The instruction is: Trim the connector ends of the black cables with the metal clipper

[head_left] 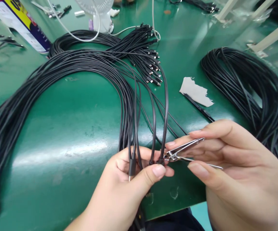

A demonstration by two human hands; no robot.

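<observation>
At six o'clock the left hand [139, 179] pinches black cables [166, 106] near their ends; at four, the right hand [240, 166] holds silver clippers [185, 148] between thumb and fingers. The cables look light and springy, best gripped at their thicker ends; the slim clippers may slip. The green desk [62, 128] shines; a white fan [97, 24] stands at eleven.

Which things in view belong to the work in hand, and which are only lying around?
Work in hand:
black cables, in the left hand
metal clippers, in the right hand
cable coil at right, perhaps

Probably lying around:
white fan
printed can
torn pale scrap
thin black item
</observation>
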